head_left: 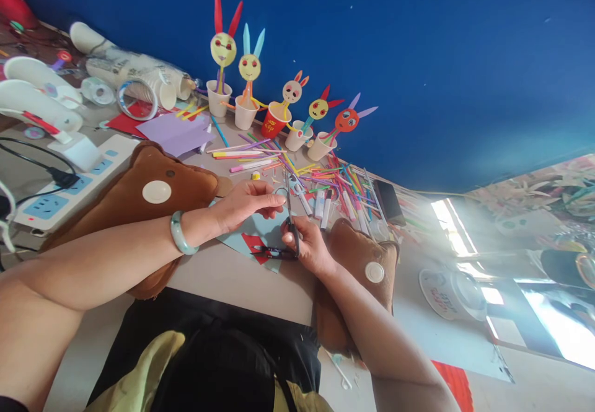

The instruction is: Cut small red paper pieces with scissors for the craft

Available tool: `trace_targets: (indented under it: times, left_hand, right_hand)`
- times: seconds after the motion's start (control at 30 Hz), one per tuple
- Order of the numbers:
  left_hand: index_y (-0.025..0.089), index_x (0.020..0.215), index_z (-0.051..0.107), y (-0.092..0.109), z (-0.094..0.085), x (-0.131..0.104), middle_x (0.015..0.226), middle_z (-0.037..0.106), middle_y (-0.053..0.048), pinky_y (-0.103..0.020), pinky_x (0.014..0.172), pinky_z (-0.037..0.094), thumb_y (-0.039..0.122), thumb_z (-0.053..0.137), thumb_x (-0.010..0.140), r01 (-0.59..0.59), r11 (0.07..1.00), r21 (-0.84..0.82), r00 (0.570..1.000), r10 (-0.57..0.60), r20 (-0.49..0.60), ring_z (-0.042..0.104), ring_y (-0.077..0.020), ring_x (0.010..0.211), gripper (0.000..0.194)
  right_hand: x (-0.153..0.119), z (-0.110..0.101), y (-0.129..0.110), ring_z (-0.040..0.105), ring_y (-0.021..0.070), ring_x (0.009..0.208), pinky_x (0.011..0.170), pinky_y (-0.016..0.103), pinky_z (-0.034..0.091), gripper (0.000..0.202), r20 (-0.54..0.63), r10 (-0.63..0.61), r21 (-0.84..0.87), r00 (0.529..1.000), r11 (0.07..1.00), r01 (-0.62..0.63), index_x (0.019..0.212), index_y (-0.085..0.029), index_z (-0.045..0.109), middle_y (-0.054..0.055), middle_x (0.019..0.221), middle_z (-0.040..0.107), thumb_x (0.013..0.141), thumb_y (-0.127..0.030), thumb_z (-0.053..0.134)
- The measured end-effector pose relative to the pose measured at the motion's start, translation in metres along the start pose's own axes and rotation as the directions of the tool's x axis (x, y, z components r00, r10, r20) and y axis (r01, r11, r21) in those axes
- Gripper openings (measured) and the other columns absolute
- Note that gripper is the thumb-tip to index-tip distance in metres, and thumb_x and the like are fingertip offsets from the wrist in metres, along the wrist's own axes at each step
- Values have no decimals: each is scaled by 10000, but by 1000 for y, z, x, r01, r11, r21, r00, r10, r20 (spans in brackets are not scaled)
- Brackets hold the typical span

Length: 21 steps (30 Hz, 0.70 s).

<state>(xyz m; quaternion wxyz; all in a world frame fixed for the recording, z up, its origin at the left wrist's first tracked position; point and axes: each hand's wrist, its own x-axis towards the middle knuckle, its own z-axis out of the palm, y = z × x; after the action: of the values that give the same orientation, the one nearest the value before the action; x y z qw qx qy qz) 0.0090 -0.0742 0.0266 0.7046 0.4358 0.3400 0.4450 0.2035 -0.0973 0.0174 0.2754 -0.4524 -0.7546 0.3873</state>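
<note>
My right hand [309,245] grips a pair of scissors [289,204] by its black handle, the blades pointing up and away from me. My left hand [248,206] is closed in a pinch beside the blades, on a small pale piece of paper [281,192] with a rounded edge. Under both hands lies a light blue sheet of paper [239,232]. A red paper scrap [251,242] rests on it, partly covered by a dark, scissors-like shape [274,253] just left of my right hand.
Several paper cups [245,113] with rabbit-faced figures stand along the blue wall. Coloured sticks [260,152] and markers [325,209] are strewn before them. Brown cushions [186,186] lie under my forearms. A power strip [77,183] is at left, a phone [389,201] and a bowl [450,294] at right.
</note>
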Motion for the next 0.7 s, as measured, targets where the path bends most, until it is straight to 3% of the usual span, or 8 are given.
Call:
trace_targets:
  times: [0.7]
  left_hand:
    - [153, 631, 635, 4, -1, -2, 602, 600, 8, -265, 639, 427, 309, 722, 727, -100, 989, 113, 995, 101, -7, 542, -106, 602, 203]
  right_hand:
    - [0, -1, 1, 385, 134, 584, 574, 285, 337, 658, 17, -19, 0, 1000, 1000, 19, 591, -198, 480, -9, 552, 457, 730, -840, 496]
